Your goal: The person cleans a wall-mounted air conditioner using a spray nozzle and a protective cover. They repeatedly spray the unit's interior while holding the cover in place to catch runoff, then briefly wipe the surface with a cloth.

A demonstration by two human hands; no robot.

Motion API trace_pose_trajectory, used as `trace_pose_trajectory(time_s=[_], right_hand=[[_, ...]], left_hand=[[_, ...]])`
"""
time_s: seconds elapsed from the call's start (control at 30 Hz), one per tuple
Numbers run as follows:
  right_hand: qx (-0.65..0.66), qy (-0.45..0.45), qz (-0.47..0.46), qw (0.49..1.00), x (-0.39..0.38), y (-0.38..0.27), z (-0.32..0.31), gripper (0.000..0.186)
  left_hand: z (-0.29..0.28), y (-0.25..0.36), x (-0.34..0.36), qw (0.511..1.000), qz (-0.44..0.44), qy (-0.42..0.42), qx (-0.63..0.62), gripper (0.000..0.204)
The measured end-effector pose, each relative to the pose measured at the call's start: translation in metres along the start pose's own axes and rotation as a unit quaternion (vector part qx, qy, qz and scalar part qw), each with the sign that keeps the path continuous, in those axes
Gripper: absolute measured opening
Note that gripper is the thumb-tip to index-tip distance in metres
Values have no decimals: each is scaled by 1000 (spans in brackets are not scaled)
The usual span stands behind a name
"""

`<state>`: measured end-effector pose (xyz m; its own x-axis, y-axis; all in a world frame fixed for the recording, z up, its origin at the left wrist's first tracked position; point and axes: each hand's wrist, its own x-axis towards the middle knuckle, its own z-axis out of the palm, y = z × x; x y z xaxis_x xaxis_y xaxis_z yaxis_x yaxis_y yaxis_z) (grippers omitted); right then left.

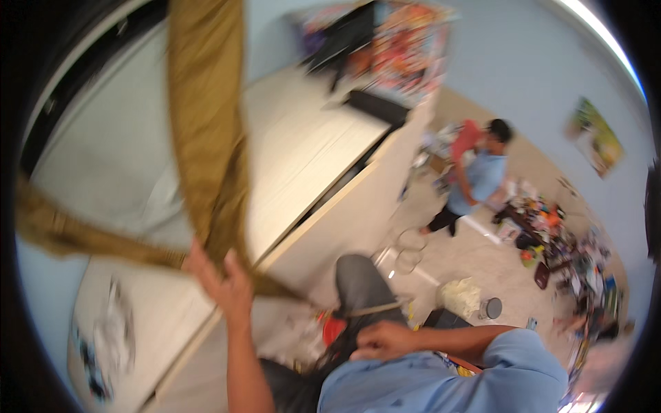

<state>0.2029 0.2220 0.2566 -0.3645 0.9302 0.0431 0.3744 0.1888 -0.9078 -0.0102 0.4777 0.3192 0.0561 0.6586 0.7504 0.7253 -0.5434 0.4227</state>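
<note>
A brown cloth garment stretches from the top of the view down to my left hand. Its two long parts, like trouser legs, spread upward and to the left, and a thin end trails right past the wrist. Cloth bunches between the thumb and fingers of that hand, blurred by motion. My right hand is closed, low in front of my blue shirt and close to my bent grey-trousered knee. Whatever lies inside its curled fingers is hidden. A thin pale stick-like strip crosses my leg just above it.
A pale wooden bed or platform with a raised edge fills the left side. Clear crumpled plastic lies on it. Another person in blue stands on the floor holding red cloth. Piled clutter lines the right wall, near a dark-lidded jar.
</note>
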Motion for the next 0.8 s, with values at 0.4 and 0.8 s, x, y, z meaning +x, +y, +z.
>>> trace_pose_trajectory(time_s=[0.4,0.8], right_hand=[[-97,136,11,986,6,43,44,42],[-80,142,1,987,8,48,47,43]], left_hand=[[-9,22,8,999,-10,47,-8,72],[-11,-13,4,998,37,43,25,55]])
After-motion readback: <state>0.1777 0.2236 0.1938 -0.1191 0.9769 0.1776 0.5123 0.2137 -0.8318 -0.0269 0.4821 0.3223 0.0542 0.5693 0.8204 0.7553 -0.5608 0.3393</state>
